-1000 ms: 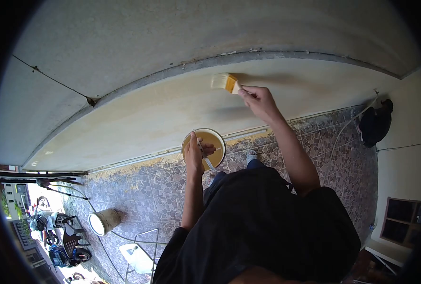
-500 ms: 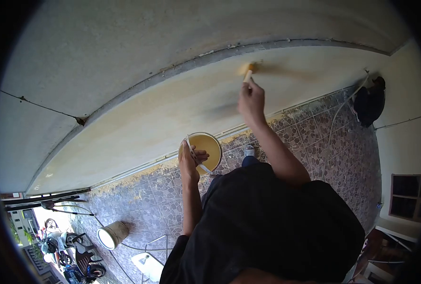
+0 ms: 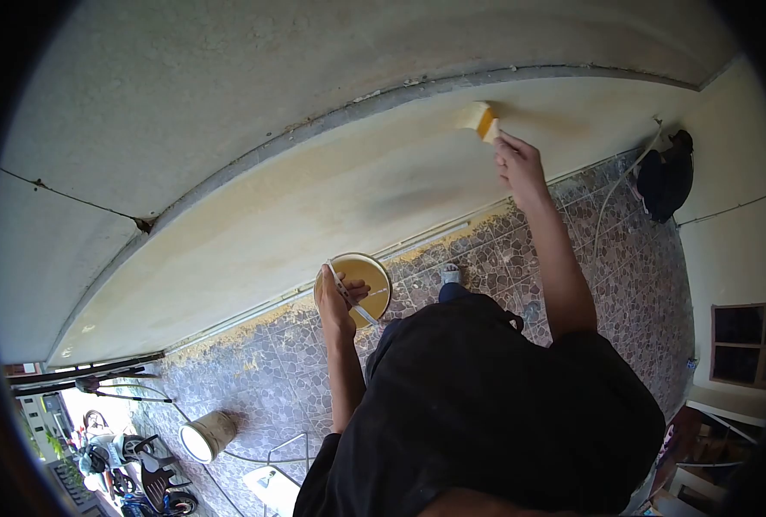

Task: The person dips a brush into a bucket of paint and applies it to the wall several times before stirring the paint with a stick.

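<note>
My right hand (image 3: 521,165) is clamping a wide yellow-handled paintbrush (image 3: 479,118) against the cream plaster wall (image 3: 297,207); my left hand (image 3: 335,302) is gripping a round yellow paint pot (image 3: 367,274).

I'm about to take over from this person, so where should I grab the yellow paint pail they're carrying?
Probably by the thin handle crossing over the paint pail, coming from above: the pail is open-topped and holds yellow paint, so a rim or side grip risks tipping it. The left hand holds it there; the right hand has the brush.
</note>
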### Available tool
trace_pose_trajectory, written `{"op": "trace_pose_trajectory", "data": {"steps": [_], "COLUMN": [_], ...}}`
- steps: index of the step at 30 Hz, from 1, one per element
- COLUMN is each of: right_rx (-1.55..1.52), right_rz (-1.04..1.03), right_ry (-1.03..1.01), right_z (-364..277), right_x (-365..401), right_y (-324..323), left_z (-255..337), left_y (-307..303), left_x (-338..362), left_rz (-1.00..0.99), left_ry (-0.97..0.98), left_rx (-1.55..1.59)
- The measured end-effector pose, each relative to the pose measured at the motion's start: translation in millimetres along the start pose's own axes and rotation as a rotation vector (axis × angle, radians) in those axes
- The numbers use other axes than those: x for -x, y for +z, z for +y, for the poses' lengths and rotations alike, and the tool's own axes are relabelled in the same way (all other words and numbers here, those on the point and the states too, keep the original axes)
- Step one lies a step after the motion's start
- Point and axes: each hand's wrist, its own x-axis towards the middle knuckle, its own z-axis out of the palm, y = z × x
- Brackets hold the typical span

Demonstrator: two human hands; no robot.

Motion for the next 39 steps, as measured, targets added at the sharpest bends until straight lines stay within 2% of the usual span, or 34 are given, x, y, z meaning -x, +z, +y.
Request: {"op": "trace_pose_trajectory", "data": {"steps": [1,2,4,5,7,9,10,12,14,15,17,19,21,22,23,26,29,32,34,35,37,38,39], "right_rx": [-0.017,-0.018,-0.062,-0.066,-0.041,0.053,0.123,0.121,0.204,0.229,0.135,-0.013,-0.072,-0.084,-0.176,-0.165,0.066,0.108,0.111,0.14,0.152,0.153,0.08], "right_rz": [0.106,0.106,0.345,0.35,0.23,0.216,0.231,0.118,-0.136,-0.314,-0.508,-0.366,-0.075,0.081,0.168,0.192,0.131,-0.026,-0.249,-0.457,-0.594,-0.592,-0.609], "right_ry": [-0.025,-0.03,-0.068,-0.065,-0.065,-0.226,-0.241,-0.323,-0.341,-0.34,-0.237,-0.046,-0.007,-0.053,-0.057,-0.034,-0.266,-0.369,-0.291,-0.194,-0.298,-0.3,-0.18], "right_z": [0,-3,-9,-5,-4,17,20,24,20,23,20,-2,-11,-14,-6,1,26,27,18,14,23,24,23], "right_x": [-9,-15,-20,-25,-22,-13,3,33,63,71,85,90,70,58,36,15,29,62,89,99,107,103,97], "right_y": [-22,-38,-52,-48,-7,60,92,132,145,147,138,112,77,63,49,66,143,177,185,185,193,191,186], "left_z": [0,0,0,1,-1,1,3,5,3,2,2,3,4,3,1,-2,-1,-2,-2,-3,-3,-3,-2], "left_y": [0,1,0,0,0,0,0,1,1,1,4,4,2,1,-1,-3,-7,-8,-9,-10,-11,-10,-10], "left_x": [-1,-1,0,-1,-2,-1,0,0,0,-2,-5,-5,-4,-2,0,0,2,3,1,0,-3,-3,-2], "left_rz": [0.017,0.014,0.038,0.036,0.023,0.021,0.023,0.015,0.002,-0.018,-0.046,-0.045,-0.04,-0.039,-0.032,-0.026,-0.033,-0.013,-0.026,-0.035,-0.053,-0.056,-0.043], "left_ry": [0.003,0.007,0.003,0.002,-0.004,0.0,0.005,0.013,0.006,0.013,0.024,-0.011,-0.011,-0.015,-0.017,-0.019,-0.017,-0.022,-0.006,-0.01,-0.006,-0.005,-0.01], "left_rx": [0.011,0.012,0.018,0.012,0.01,0.001,-0.004,0.001,-0.003,-0.011,-0.018,-0.022,-0.02,-0.024,-0.019,-0.01,-0.021,-0.016,-0.023,-0.03,-0.049,-0.049,-0.04]}}
